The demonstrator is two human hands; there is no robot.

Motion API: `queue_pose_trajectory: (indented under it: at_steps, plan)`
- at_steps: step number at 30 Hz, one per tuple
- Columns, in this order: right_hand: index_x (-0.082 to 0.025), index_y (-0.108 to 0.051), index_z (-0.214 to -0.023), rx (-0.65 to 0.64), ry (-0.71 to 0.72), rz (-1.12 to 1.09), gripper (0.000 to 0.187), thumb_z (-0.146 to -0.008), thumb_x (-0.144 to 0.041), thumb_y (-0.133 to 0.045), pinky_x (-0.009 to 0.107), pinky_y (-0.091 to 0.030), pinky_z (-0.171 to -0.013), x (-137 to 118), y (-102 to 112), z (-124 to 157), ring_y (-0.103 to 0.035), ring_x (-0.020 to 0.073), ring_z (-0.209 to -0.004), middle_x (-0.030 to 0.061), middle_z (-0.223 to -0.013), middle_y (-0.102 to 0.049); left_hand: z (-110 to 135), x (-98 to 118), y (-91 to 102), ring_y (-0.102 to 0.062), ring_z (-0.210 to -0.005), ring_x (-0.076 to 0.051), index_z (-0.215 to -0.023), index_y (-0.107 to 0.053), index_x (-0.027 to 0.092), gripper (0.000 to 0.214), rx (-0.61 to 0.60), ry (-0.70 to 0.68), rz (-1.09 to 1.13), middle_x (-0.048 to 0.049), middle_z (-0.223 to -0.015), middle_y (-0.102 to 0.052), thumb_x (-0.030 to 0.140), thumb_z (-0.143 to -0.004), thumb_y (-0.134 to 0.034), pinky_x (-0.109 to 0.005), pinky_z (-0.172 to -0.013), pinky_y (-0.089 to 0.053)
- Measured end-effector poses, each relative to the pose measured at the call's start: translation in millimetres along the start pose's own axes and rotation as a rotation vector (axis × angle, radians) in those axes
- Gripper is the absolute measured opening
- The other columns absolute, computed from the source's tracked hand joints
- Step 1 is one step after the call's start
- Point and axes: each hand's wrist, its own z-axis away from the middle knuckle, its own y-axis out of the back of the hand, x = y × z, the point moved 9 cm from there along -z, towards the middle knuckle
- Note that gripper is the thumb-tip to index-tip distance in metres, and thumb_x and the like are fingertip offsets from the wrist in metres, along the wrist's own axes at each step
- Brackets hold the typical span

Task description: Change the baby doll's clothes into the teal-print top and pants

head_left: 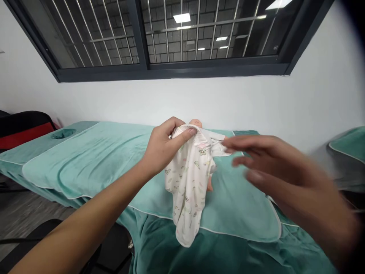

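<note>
My left hand point(169, 142) pinches the ribbed neck edge of a white baby garment point(188, 182) with small printed animals. The garment hangs down over the green cover, its long lower end near the front. Behind it lies a baby doll point(195, 122); its head top shows above the neckline, and part of a leg sticks out at the garment's right side. A white sleeve reaches right from the doll. My right hand point(265, 163) hovers to the right, blurred, fingers apart from the thumb, with nothing between them. Most of the doll is hidden behind the cloth.
A massage bed with a light green cover point(114, 152) stretches along the white wall, a face hole at its left end. Above is a barred window point(171, 70). A red and black chair point(25, 129) stands far left, and a dark chair point(114, 243) sits below the bed's front edge.
</note>
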Motion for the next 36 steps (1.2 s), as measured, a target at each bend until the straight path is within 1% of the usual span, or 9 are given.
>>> queue_pose_trajectory:
  at_steps: [3,7,12,16,21,25,30,33,36]
  plan:
    - [-0.032,-0.061,-0.12,-0.017,-0.009,0.024,0.034,-0.088,-0.04,-0.067,0.041,-0.052,-0.093,11,-14,-21,-0.059,0.0253,-0.116,0.0034,-0.125,-0.064,-1,19,-10.4,-0.057,-0.068,-0.012,-0.082,-0.063,0.02,0.03,-0.074,-0.034,0.014,0.0006,-0.075,-0.066,0.049,-0.087,-0.063,-0.024,-0.061,-0.044]
    - [-0.026,-0.068,-0.097,-0.224,-0.076,0.145,0.02,-0.091,-0.043,-0.059,0.031,-0.05,-0.073,33,-35,-44,-0.063,0.0195,-0.086,0.0014,-0.093,-0.069,1,31,-11.5,-0.055,-0.066,-0.012,-0.079,-0.066,0.019,0.032,-0.156,-0.085,-0.079,0.0015,-0.071,-0.065,0.05,-0.086,-0.063,-0.023,-0.059,-0.041]
    - [-0.026,-0.07,-0.1,-0.225,-0.031,0.521,0.023,-0.092,-0.038,-0.052,0.028,-0.041,-0.064,43,-13,-60,-0.06,0.0169,-0.074,-0.0004,-0.086,-0.07,0,8,0.6,-0.055,-0.063,-0.013,-0.073,-0.069,0.02,0.038,-0.308,-0.015,-0.264,0.0012,-0.066,-0.065,0.055,-0.084,-0.062,-0.025,-0.055,-0.036]
    - [-0.028,-0.073,-0.099,-0.235,0.066,0.64,0.024,-0.092,-0.038,-0.052,0.03,-0.043,-0.067,26,-2,-69,-0.061,0.018,-0.076,0.0,-0.089,-0.072,1,6,12.3,-0.057,-0.067,-0.015,-0.081,-0.071,0.022,0.031,-0.418,-0.064,-0.421,0.0003,-0.073,-0.067,0.051,-0.085,-0.062,-0.026,-0.057,-0.037]
    - [-0.026,-0.073,-0.093,-0.096,0.165,0.407,0.024,-0.091,-0.044,-0.057,0.038,-0.048,-0.088,-15,7,-71,-0.06,0.0257,-0.11,0.0039,-0.125,-0.065,-2,38,53.5,-0.058,-0.081,-0.018,-0.082,-0.066,0.021,0.022,-0.057,-0.243,-0.443,-0.0031,-0.086,-0.067,0.042,-0.086,-0.065,-0.03,-0.072,-0.044]
    - [-0.024,-0.071,-0.089,-0.328,-0.034,0.145,0.029,-0.09,-0.05,-0.059,0.036,-0.051,-0.086,-1,-28,-62,-0.065,0.0238,-0.1,0.0046,-0.107,-0.07,5,44,62.8,-0.058,-0.082,-0.017,-0.085,-0.065,0.022,0.014,0.155,-0.219,-0.296,-0.0019,-0.088,-0.068,0.036,-0.086,-0.066,-0.029,-0.074,-0.046]
    - [-0.021,-0.068,-0.093,-0.642,-0.354,-0.097,0.037,-0.09,-0.056,-0.058,0.034,-0.054,-0.069,38,-85,-29,-0.065,0.0173,-0.066,0.0032,-0.08,-0.07,17,16,28.5,-0.061,-0.08,-0.016,-0.089,-0.065,0.019,0.019,0.056,0.046,0.064,-0.0017,-0.085,-0.068,0.039,-0.086,-0.066,-0.028,-0.073,-0.05]
    - [-0.019,-0.066,-0.089,-0.587,-0.434,-0.268,0.038,-0.088,-0.057,-0.061,0.03,-0.052,-0.059,51,-98,-23,-0.059,0.0137,-0.055,0.0028,-0.073,-0.067,35,3,8.8,-0.066,-0.091,-0.019,-0.107,-0.061,0.021,0.027,-0.068,0.138,0.306,-0.0056,-0.101,-0.069,0.041,-0.089,-0.062,-0.03,-0.077,-0.054]
    - [-0.02,-0.066,-0.101,-0.425,-0.411,-0.562,0.035,-0.09,-0.053,-0.06,0.031,-0.055,-0.064,47,-96,-37,-0.063,0.0154,-0.065,0.0034,-0.08,-0.069,58,-14,6.7,-0.058,-0.125,-0.025,-0.135,-0.045,0.029,0.052,-0.044,0.146,0.375,-0.0095,-0.139,-0.056,0.04,-0.088,-0.063,-0.037,-0.096,-0.054]
